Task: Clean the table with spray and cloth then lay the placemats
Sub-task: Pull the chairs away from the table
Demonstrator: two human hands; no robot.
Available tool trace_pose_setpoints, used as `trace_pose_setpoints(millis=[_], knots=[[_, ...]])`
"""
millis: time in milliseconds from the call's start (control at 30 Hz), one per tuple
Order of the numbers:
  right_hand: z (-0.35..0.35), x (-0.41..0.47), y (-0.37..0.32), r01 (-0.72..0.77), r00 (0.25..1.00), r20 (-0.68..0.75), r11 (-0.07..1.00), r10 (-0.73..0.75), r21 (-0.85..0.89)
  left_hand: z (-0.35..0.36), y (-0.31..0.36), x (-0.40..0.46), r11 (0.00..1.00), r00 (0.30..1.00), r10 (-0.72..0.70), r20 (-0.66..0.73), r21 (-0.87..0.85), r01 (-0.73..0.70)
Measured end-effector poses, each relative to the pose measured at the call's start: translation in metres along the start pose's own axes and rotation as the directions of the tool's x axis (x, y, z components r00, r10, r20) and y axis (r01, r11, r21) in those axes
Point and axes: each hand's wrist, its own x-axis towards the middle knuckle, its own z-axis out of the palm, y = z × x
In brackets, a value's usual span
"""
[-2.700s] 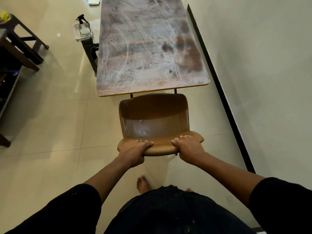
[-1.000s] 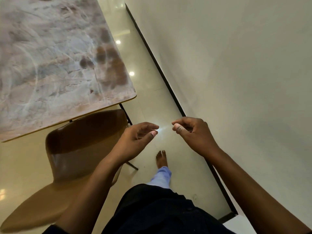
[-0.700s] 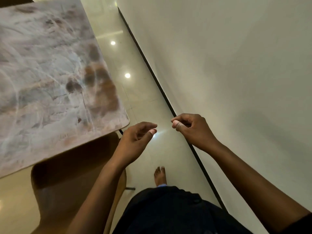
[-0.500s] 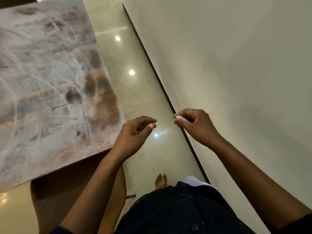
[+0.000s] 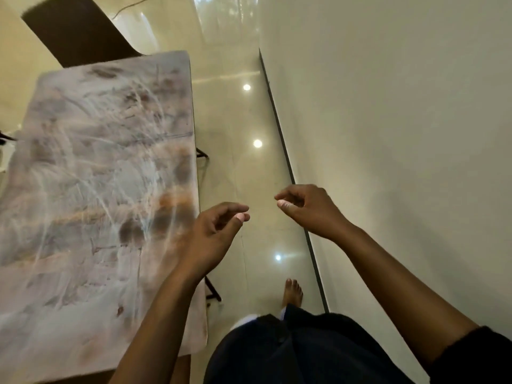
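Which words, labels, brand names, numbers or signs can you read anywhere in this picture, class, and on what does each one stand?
None: no readable text appears anywhere.
The table shows only streaks and dark patches, no lettering.
The wall and the glossy floor are bare of print.
The hands, left and right, hold nothing that carries a label.

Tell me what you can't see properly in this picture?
- Table: head view, near end and left side cut off by the frame; left arm covers part.
- Dark shape beyond the table: blurred, cannot be named.
- Spray, cloth, placemats: not in view.
- Left hand, right hand: loosely curled, empty.
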Motion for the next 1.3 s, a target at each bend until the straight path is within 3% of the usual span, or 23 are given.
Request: trace_pose_setpoints(millis=[400, 967, 1300], knots=[[-0.060, 0.217, -0.016, 0.098, 0.991, 0.093, 0.995, -0.098, 0.005, -0.018, 0.031, 0.215, 0.996, 0.993, -0.068, -0.092, -0.062, 0.062], [-0.097, 0.599, -0.083, 0.114, 0.986, 0.119, 0.993, -0.114, 0.008, -0.154, 0.060, 0.557, 0.993, 0.990, -0.115, -0.080, -0.020, 0.114], [-0.133, 0.858, -0.130, 0.276, 0.919, 0.302, 0.961, -0.255, -0.028, -0.192, 0.100, 0.771, 0.990, 0.958, -0.139, -0.252, -0.051, 0.130]])
